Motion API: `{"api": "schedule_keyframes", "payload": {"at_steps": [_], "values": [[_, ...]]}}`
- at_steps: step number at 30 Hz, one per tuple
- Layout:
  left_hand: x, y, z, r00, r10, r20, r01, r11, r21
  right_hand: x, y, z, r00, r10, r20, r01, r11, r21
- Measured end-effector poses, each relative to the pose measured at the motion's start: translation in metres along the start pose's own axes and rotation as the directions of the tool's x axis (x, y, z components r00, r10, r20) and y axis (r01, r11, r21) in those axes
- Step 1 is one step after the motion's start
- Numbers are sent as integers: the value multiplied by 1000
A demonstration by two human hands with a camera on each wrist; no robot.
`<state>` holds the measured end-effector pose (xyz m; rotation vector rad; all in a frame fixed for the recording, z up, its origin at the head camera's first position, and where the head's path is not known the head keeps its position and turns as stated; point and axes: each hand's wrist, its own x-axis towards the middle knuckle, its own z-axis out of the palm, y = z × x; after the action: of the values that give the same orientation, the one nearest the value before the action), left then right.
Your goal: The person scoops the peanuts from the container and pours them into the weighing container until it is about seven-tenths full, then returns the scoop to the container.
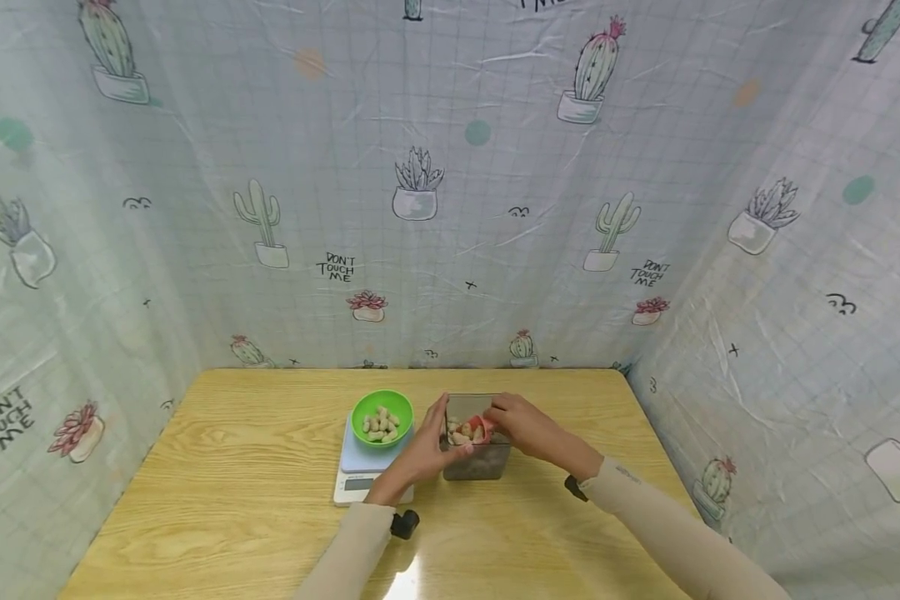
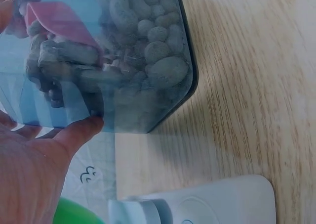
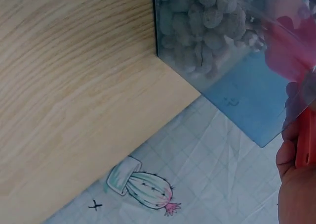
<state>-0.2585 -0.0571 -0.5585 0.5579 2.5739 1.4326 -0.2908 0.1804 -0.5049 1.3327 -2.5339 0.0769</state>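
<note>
A see-through, grey-tinted box [image 1: 477,463] holds unshelled peanuts [image 2: 165,70]. My left hand [image 1: 423,450] grips its left side, with the thumb across the front wall and the fingers along the side. Over the right rim, my right hand [image 1: 523,423] holds a red scoop [image 1: 485,427] by its handle. The scoop's bowl is inside the box, with peanuts in it and around it. In the right wrist view the red handle [image 3: 307,140] shows in the fingers, outside the wall.
Left of the box, a white kitchen scale [image 1: 348,492] bears a green bowl [image 1: 397,403] with several peanuts in it. Both stand on a wood-grain table [image 1: 255,475]. A cactus-print curtain [image 1: 465,275] hangs behind the table and along both sides.
</note>
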Motion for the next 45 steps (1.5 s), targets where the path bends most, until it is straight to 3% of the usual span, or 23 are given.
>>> {"api": "schedule_keyframes", "payload": {"at_steps": [9, 17, 24, 34, 41, 45], "values": [[1, 0, -3, 1000, 3, -8, -3, 1000, -3, 10, -6, -4, 998, -60, -25, 58, 994, -88], [1, -1, -2, 1000, 13, 3, -13, 1000, 4, -3, -2, -3, 998, 38, -43, -40, 998, -50], [1, -1, -2, 1000, 9, 14, -9, 1000, -9, -6, -1, -1, 998, 52, -45, -55, 995, -85], [0, -1, -1, 1000, 1, 27, -1, 1000, -11, -9, -1, 1, 990, 82, -116, -79, 996, 35], [0, -1, 0, 999, -12, 38, 12, 1000, -4, -11, -4, 7, 979, 187, -79, -181, 980, 79], [-1, 0, -1, 999, -8, 39, 9, 1000, -8, -15, -1, 11, 967, 213, -137, -198, 974, 115]]}}
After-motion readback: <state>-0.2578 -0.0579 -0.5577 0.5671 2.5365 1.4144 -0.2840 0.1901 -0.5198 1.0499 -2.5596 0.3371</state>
